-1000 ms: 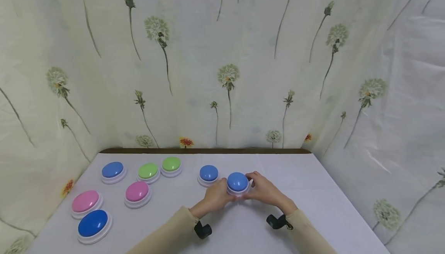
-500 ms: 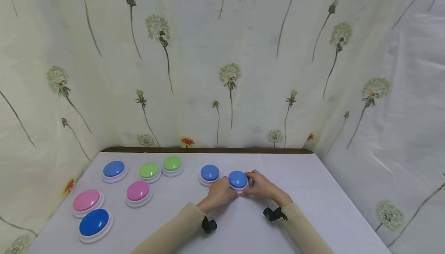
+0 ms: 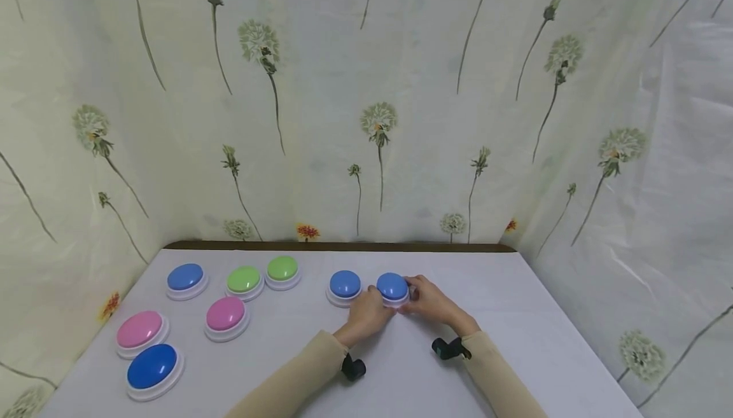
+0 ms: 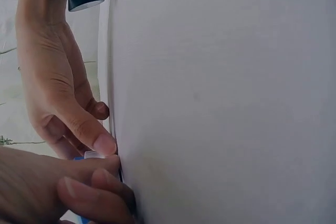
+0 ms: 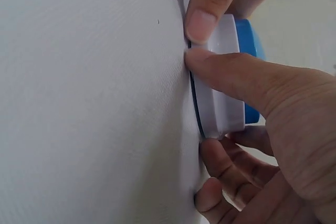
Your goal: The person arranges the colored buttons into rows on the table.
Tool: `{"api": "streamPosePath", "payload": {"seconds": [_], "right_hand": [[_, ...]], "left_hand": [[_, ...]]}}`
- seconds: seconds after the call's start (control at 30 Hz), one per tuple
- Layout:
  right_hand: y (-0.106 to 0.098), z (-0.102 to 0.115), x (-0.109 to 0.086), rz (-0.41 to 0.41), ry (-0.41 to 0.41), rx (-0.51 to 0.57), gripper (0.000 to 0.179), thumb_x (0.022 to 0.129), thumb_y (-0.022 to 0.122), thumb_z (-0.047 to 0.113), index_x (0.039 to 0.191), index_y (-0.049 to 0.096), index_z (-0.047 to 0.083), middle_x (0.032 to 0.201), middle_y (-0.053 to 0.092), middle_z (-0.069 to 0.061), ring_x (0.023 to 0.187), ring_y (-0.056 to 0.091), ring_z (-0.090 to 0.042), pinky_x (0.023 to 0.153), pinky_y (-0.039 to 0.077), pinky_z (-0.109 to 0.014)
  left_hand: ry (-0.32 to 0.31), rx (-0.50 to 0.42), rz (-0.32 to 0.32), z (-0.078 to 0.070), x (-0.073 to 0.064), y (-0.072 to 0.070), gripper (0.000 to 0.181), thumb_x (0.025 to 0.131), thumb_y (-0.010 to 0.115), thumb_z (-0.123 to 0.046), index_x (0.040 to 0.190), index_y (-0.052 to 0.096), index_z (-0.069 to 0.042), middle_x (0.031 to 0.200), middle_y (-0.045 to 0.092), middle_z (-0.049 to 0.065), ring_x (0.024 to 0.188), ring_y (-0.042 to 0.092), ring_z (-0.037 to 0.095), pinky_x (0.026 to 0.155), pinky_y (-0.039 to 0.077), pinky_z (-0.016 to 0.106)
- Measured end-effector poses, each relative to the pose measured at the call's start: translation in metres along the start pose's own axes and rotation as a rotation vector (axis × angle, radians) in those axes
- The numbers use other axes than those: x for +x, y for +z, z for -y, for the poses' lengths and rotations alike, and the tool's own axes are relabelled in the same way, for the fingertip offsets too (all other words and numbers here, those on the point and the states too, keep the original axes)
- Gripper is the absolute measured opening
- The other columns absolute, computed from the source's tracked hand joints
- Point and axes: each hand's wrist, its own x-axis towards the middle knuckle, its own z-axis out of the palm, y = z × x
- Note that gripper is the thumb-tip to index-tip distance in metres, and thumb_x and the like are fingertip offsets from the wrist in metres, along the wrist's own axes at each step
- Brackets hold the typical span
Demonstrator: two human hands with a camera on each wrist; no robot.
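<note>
Both hands grip one small blue button on the counter

The left hand (image 3: 366, 313) and right hand (image 3: 426, 300) have their fingers (image 5: 231, 74) clamped on the white base of the blue button (image 3: 392, 286), which sits on the white counter (image 3: 515, 341) just right of a second blue button (image 3: 345, 284); green, pink and larger blue buttons lie well apart to the left

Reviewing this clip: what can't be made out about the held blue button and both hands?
- Head view: the near rim of the blue button is hidden by the left hand and right hand.
- Left wrist view: the button is nearly all hidden behind the fingers.
- Right wrist view: its dome top is cut off behind the white base.
</note>
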Motion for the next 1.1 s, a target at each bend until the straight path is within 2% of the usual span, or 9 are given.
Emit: {"api": "streamPosePath", "payload": {"seconds": [0.27,0.47,0.67,0.73,0.83,0.93,1.0,1.1], "right_hand": [[0.005,0.005,0.006,-0.026,0.001,0.049,0.071,0.064,0.08,0.017,0.125,0.049,-0.004,0.102,0.053,-0.015,0.078,0.051,-0.016,0.065,0.046,-0.026],[0.007,0.008,0.005,-0.01,0.035,0.076,0.073,0.064,0.08,0.016,0.127,0.048,-0.001,0.103,0.052,-0.014,0.08,0.05,-0.017,0.062,0.046,-0.025],[0.001,0.01,0.0,-0.015,-0.004,0.073,0.08,0.064,0.081,0.022,0.129,0.043,-0.005,0.112,0.055,-0.018,0.093,0.056,-0.025,0.075,0.049,-0.035],[-0.001,0.011,-0.002,-0.016,0.016,0.062,0.085,0.064,0.081,0.024,0.132,0.04,-0.005,0.115,0.054,-0.018,0.096,0.056,-0.026,0.079,0.048,-0.038],[-0.002,0.01,-0.005,-0.029,0.063,0.026,0.092,0.064,0.082,0.029,0.136,0.035,-0.001,0.117,0.052,-0.017,0.099,0.054,-0.026,0.083,0.046,-0.041],[-0.002,0.013,-0.011,-0.069,0.07,-0.029,0.097,0.062,0.081,0.037,0.139,0.032,0.005,0.119,0.051,-0.015,0.102,0.052,-0.026,0.085,0.045,-0.042],[-0.003,0.017,-0.016,-0.111,0.053,-0.06,0.1,0.062,0.08,0.043,0.14,0.03,0.008,0.122,0.05,-0.015,0.106,0.051,-0.028,0.086,0.045,-0.045],[-0.005,0.026,-0.023,-0.174,0.018,-0.062,0.098,0.061,0.079,0.047,0.14,0.032,0.015,0.123,0.049,-0.014,0.107,0.05,-0.028,0.084,0.045,-0.046]], "left_hand": [[-0.052,-0.014,0.016,-0.002,0.001,-0.001,0.075,0.079,0.067,-0.037,0.123,0.039,0.016,0.1,0.061,0.025,0.087,0.062,0.031,0.074,0.05,0.041],[-0.044,-0.03,0.016,0.0,-0.001,-0.001,0.077,0.078,0.067,-0.037,0.124,0.037,0.017,0.101,0.061,0.026,0.089,0.062,0.032,0.074,0.05,0.042],[-0.014,-0.072,0.046,0.001,-0.004,-0.004,0.083,0.079,0.065,-0.038,0.13,0.03,0.016,0.115,0.055,0.028,0.097,0.06,0.031,0.08,0.049,0.041],[0.007,-0.066,0.07,0.002,-0.008,-0.007,0.081,0.081,0.063,-0.036,0.133,0.027,0.016,0.112,0.057,0.027,0.089,0.062,0.028,0.076,0.05,0.038],[0.045,-0.085,0.101,0.001,-0.017,-0.014,0.075,0.085,0.059,-0.03,0.135,0.024,0.013,0.081,0.064,0.017,0.06,0.06,0.019,0.056,0.049,0.031],[0.081,-0.145,0.168,0.004,-0.027,-0.024,0.066,0.089,0.053,-0.026,0.137,0.025,0.009,0.055,0.055,0.004,0.039,0.05,0.012,0.04,0.041,0.026],[0.086,-0.214,0.224,0.007,-0.033,-0.033,0.062,0.089,0.054,-0.025,0.138,0.028,0.003,0.056,0.054,-0.001,0.037,0.052,0.013,0.037,0.04,0.025],[0.111,-0.302,0.31,0.017,-0.04,-0.048,0.057,0.087,0.059,-0.026,0.135,0.037,-0.004,0.071,0.057,-0.001,0.045,0.056,0.015,0.04,0.044,0.026]]}}
